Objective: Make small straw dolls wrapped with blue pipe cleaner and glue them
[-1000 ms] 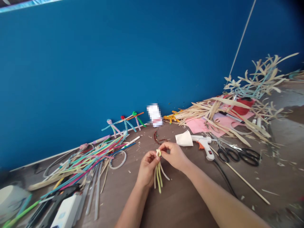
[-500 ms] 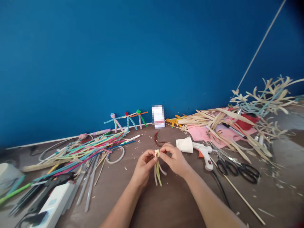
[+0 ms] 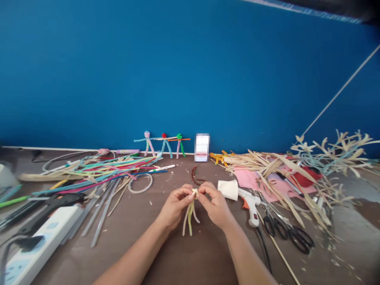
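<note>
My left hand (image 3: 175, 206) and my right hand (image 3: 216, 206) meet low in the middle of the view, each pinching a bundle of pipe cleaners (image 3: 190, 221). Its knotted, pale yellow top sits between my fingertips, partly hidden by them. Several soft strands, yellow-green and whitish, hang down below the fingers. Just beyond my hands lies a brown bead string (image 3: 194, 175). To the right of my right hand is a white glue gun (image 3: 252, 208) with an orange trigger, beside a white cup-like piece (image 3: 228, 190).
Three pipe-cleaner figures (image 3: 164, 144) stand against the blue wall, near a blurred white card (image 3: 202, 148). On the left lie loose pipe cleaners (image 3: 97, 174), clear glue sticks (image 3: 102, 213) and a power strip (image 3: 44, 241). On the right are black-handled scissors (image 3: 301, 239) and dried husk strips (image 3: 267, 166).
The camera view has tilted level and shifted. Both hands keep their pinch on the pipe cleaners, whose hanging strands now swing a little further left.
</note>
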`<state>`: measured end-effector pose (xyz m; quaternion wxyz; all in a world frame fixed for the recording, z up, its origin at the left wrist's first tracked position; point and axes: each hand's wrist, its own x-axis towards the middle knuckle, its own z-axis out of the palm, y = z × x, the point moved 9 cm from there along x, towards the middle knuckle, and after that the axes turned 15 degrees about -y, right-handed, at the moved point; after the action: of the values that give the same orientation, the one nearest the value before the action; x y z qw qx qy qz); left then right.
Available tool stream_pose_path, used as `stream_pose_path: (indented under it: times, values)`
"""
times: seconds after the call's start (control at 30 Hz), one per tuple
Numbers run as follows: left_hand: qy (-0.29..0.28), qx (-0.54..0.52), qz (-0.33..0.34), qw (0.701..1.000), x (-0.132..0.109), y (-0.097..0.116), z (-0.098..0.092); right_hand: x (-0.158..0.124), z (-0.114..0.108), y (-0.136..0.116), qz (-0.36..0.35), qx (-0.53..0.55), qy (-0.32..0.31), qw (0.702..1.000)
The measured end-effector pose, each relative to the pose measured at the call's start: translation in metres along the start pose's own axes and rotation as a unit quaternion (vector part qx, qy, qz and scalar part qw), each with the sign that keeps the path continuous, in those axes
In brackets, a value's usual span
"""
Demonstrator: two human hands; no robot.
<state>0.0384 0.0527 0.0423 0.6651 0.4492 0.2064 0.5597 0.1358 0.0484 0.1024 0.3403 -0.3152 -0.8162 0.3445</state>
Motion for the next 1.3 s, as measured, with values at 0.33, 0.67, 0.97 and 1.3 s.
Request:
stream_pose_path:
  times: [0.33,0.67,0.97,1.3]
  values:
    - [0.010,0.060,-0.015,0.998,0.001,0.003,-0.001,-0.010,-0.010,-0.003,0.005,-0.093,0.115,0.989]
    - [0.004,0.132,-0.023,0.991,0.002,0.000,0.001,-0.006,-0.007,-0.005,0.017,-0.227,0.072,0.971]
    - [-0.008,0.119,-0.028,0.992,0.002,-0.006,0.002,-0.007,-0.006,-0.013,-0.005,-0.294,0.064,0.954]
    - [-0.009,0.112,-0.039,0.993,0.002,-0.007,0.001,-0.012,-0.008,-0.012,-0.025,-0.269,0.122,0.955]
